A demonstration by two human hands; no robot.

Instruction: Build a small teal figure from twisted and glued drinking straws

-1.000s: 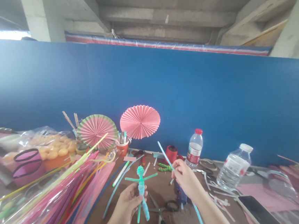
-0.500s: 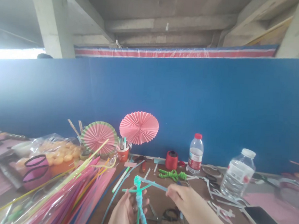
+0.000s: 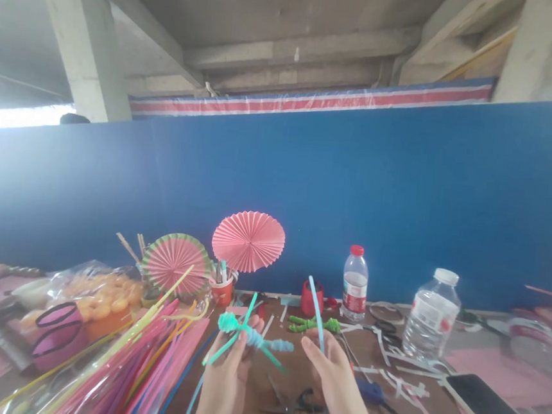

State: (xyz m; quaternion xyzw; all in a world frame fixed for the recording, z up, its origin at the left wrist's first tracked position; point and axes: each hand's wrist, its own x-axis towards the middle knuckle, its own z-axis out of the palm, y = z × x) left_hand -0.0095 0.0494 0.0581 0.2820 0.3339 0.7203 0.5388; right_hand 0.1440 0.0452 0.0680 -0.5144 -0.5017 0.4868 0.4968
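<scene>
My left hand [image 3: 226, 380] pinches a small stick figure [image 3: 253, 338] of twisted turquoise and light blue pipe cleaners. The figure lies sideways, its coiled head to the left and a coiled light blue leg to the right. In my right hand [image 3: 336, 376] is a light blue pipe cleaner [image 3: 316, 301], upright and apart from the figure. Behind the hands, a bright green pipe-cleaner piece [image 3: 300, 325] rests on the brown table. Scissors [image 3: 310, 400] lie between my wrists. A blue tool with a black cord [image 3: 370, 390] is right of my right hand.
Bundled colourful pipe cleaners [image 3: 146, 363] fill the left front. Two bottles [image 3: 354, 291] [image 3: 431, 320], a red spool [image 3: 311, 295] and an orange cup of pens [image 3: 221, 292] stand behind. A phone [image 3: 495, 410] and white scraps [image 3: 405, 386] lie right. Pink paper fans [image 3: 248, 242] stand before the blue partition [image 3: 354, 194].
The figure has turned from upright to sideways in my left hand. The light blue pipe cleaner has come away from its head and now points upward in my right hand.
</scene>
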